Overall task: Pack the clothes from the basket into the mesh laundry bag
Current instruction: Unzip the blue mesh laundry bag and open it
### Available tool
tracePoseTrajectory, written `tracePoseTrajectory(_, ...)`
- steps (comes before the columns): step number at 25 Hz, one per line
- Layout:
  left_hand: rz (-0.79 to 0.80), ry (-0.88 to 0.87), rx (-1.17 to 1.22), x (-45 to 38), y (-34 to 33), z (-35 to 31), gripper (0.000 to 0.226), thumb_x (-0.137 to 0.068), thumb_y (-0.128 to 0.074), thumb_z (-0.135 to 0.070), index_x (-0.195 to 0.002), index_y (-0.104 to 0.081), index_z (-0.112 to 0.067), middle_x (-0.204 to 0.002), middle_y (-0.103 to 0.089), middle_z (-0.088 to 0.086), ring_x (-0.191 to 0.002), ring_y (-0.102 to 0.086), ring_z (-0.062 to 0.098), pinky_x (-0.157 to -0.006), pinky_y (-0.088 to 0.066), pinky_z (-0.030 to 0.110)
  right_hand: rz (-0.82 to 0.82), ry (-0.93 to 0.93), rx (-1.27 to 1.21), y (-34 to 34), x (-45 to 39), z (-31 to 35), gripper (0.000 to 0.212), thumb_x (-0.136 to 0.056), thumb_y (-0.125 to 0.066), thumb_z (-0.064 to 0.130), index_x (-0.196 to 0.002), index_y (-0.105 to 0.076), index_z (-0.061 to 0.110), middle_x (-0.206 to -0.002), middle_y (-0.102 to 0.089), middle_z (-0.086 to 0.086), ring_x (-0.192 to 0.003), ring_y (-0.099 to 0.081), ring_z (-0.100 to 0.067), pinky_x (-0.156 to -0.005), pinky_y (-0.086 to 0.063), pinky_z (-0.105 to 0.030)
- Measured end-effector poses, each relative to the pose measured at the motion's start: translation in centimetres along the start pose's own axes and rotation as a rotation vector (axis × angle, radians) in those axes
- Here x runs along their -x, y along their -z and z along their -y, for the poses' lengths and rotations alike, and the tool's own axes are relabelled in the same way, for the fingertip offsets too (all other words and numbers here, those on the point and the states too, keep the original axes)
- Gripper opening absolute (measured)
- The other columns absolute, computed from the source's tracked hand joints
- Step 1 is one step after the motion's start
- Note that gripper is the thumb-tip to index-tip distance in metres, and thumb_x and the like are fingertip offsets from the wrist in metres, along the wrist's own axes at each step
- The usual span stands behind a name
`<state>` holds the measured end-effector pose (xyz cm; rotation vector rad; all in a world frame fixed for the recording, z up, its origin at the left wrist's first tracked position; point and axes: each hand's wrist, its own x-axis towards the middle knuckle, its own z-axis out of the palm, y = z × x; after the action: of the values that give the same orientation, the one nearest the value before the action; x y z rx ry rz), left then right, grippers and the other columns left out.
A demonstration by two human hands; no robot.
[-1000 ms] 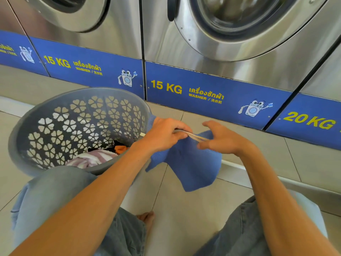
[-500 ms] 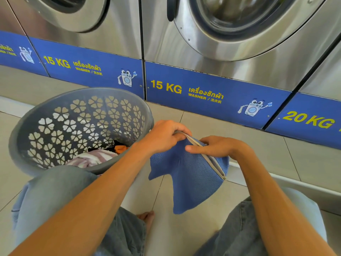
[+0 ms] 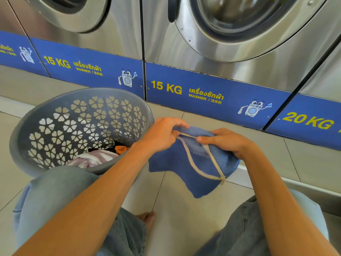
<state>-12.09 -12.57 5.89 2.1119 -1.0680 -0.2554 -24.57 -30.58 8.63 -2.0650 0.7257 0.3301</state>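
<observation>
A blue mesh laundry bag (image 3: 186, 174) with a pale zipper hangs above the floor between my knees. My left hand (image 3: 162, 133) pinches its top left edge beside the zipper. Across the opening, my right hand (image 3: 227, 142) grips the other side, and the zipper mouth gapes between them. To the left stands a grey plastic basket (image 3: 55, 108) with flower-shaped holes. Clothes (image 3: 96, 157) lie at its bottom: a pale striped piece, something orange and something dark.
Steel front-loading washers (image 3: 212, 58) with blue labelled bases line the far side behind a low step. Beige floor tiles (image 3: 184, 218) lie below the bag. My knees in jeans flank it, the left knee (image 3: 55, 191) pressing against the basket.
The bag has turned from a flat sheet with the zipper held taut to an opened mouth. My right hand has shifted right and down, spreading the zipper edges apart.
</observation>
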Motion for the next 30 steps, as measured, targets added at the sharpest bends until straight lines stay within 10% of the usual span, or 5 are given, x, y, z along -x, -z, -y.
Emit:
tracePoseTrajectory(11,0.146,0.238,-0.114,0.1,-3.0,1.5,0.038,-0.085,-0.065,-0.043,-0.123,-0.064,-0.037,-0.12,-0.059,0.011,-0.115,-0.057,0.03,-0.099,-0.049,0.041,-0.354,0.228,0.062,-2.2,0.3,1.2,0.035,-0.085,-0.063,0.013,-0.114,-0.042,0.016,-0.083,-0.051,0.0,-0.076,-0.054,-0.016,-0.058,-0.044,-0.028)
tracePoseTrajectory(15,0.208,0.296,-0.118,0.6,-3.2,2.3,0.052,-0.081,-0.063,-0.001,-0.129,-0.065,-0.02,-0.133,-0.06,0.011,-0.12,-0.06,0.031,-0.092,-0.051,0.035,-0.364,0.363,0.114,-2.3,0.7,1.0,0.065,-0.08,-0.047,-0.01,-0.133,-0.043,0.026,-0.123,-0.056,-0.008,-0.106,-0.057,-0.029,-0.078,-0.049,-0.035)
tracePoseTrajectory(19,0.203,0.308,-0.196,0.8,-2.5,2.5,0.024,-0.078,-0.056,0.003,-0.094,-0.069,-0.009,-0.098,-0.059,0.016,-0.09,-0.055,0.032,-0.076,-0.048,0.037,-0.343,0.252,0.282,-3.1,-0.6,0.9,0.051,-0.086,-0.043,-0.006,-0.12,-0.069,0.022,-0.135,-0.06,-0.002,-0.122,-0.053,-0.026,-0.099,-0.044,-0.033)
tracePoseTrajectory(22,0.214,0.332,-0.315,1.2,-2.3,2.8,0.033,-0.084,-0.058,-0.002,-0.115,-0.069,-0.004,-0.116,-0.064,0.019,-0.103,-0.064,0.04,-0.082,-0.055,0.041,-0.419,0.17,0.381,-3.1,-1.6,0.3,0.04,-0.089,-0.048,0.005,-0.115,-0.072,0.025,-0.129,-0.066,-0.006,-0.112,-0.06,-0.031,-0.097,-0.051,-0.042)
tracePoseTrajectory(30,0.413,0.367,-0.423,1.3,-2.8,3.7,0.012,-0.086,-0.051,-0.004,-0.077,-0.045,-0.01,-0.079,-0.048,0.009,-0.071,-0.046,0.028,-0.065,-0.04,0.037,-0.246,0.192,0.385,-6.0,-2.3,0.9,0.068,-0.089,-0.046,0.005,-0.146,-0.035,0.041,-0.14,-0.053,-0.017,-0.117,-0.056,-0.039,-0.097,-0.05,-0.044)
